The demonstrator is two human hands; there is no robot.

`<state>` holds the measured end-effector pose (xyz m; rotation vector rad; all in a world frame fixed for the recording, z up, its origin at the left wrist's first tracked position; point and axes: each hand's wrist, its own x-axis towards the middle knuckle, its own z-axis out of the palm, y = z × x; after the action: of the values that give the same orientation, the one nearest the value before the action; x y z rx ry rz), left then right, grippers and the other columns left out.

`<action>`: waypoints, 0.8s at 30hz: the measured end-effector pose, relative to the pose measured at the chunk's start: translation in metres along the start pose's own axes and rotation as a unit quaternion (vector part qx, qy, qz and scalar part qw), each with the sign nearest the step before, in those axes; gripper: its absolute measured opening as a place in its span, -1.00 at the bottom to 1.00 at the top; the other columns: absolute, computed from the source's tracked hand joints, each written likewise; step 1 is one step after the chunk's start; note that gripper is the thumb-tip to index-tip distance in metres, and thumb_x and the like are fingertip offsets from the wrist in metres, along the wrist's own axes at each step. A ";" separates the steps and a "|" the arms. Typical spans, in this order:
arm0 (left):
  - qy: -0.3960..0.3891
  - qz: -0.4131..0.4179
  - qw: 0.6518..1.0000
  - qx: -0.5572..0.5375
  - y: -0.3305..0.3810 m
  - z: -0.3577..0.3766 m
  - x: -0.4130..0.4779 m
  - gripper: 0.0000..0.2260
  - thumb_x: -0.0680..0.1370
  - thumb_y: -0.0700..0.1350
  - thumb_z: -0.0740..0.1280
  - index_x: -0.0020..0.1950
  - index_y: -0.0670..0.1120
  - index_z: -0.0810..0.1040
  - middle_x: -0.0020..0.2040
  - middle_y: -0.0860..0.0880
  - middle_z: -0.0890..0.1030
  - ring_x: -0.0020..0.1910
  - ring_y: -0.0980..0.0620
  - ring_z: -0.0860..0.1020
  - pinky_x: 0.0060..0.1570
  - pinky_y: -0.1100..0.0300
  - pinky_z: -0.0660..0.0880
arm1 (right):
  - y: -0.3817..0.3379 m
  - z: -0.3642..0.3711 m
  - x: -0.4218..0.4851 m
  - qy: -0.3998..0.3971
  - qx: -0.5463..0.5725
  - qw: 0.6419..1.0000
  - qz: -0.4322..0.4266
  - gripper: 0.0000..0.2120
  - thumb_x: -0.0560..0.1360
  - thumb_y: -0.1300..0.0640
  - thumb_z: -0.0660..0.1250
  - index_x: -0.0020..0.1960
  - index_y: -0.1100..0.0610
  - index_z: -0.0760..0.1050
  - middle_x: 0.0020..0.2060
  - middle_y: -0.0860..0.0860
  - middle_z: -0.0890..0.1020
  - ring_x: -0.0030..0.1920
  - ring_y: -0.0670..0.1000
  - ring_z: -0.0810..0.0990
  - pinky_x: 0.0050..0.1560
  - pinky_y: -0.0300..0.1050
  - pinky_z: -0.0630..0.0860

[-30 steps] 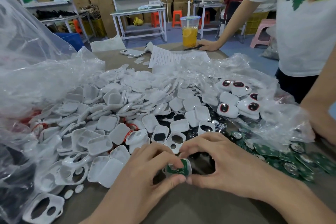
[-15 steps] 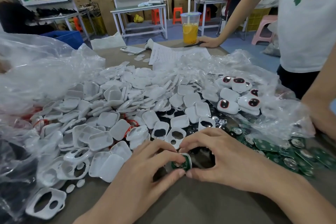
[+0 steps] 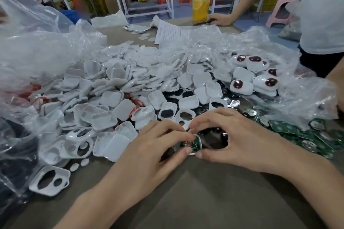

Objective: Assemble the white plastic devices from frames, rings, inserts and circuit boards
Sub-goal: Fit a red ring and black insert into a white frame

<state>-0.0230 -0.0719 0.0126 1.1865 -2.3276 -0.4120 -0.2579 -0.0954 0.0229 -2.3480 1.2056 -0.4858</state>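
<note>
**Both hands gripped one white frame with a circuit board seated in it, at the near edge of the parts pile.**

The fingers of the left hand and right hand were curled and pinched the white frame from both sides, its green circuit board facing up. Beyond and right of the frame, a clear bag held finished devices with dark, red-rimmed windows. Far beyond it, a lidded cup held orange drink. Loose white shells spread beyond and left of the frame, and loose green boards lay to its right. Bare counter lay open nearer than the frame. The fingers hid the frame's sides, and the left-hand bag was cut off, its dark contents indistinct.
</note>
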 end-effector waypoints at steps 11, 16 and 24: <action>0.011 0.004 1.000 -0.021 0.000 0.002 -0.001 -0.80 0.60 0.19 0.25 0.08 0.17 0.61 0.13 0.27 0.51 0.17 0.12 0.52 0.11 0.22 0.44 | 0.000 0.000 -0.005 0.012 -0.007 1.000 -0.004 -0.71 0.38 -0.33 0.40 0.07 -0.41 0.45 0.15 -0.44 0.41 0.35 -0.33 0.28 0.23 -0.34 0.32; 0.007 0.006 1.000 -0.016 0.001 0.001 -0.001 -0.80 0.60 0.19 0.24 0.08 0.18 0.61 0.13 0.27 0.50 0.17 0.12 0.52 0.10 0.24 0.44 | 0.000 0.000 -0.004 0.013 -0.009 1.000 -0.022 -0.84 0.41 -0.26 0.43 -0.03 -0.32 0.55 0.13 -0.32 0.58 0.39 -0.32 0.27 0.30 -0.35 0.26; -0.012 0.020 0.999 0.023 0.004 -0.008 -0.004 -0.78 0.64 0.09 0.21 0.13 0.13 0.63 0.13 0.23 0.50 0.11 0.12 0.52 0.06 0.20 0.47 | 0.001 0.000 -0.005 0.006 0.006 1.000 -0.017 -0.85 0.41 -0.24 0.44 -0.05 -0.25 0.61 0.13 -0.48 0.54 0.38 -0.34 0.27 0.30 -0.38 0.26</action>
<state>-0.0191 -0.0665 0.0202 1.1599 -2.3879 -0.3629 -0.2612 -0.0920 0.0222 -2.3619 1.1677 -0.5166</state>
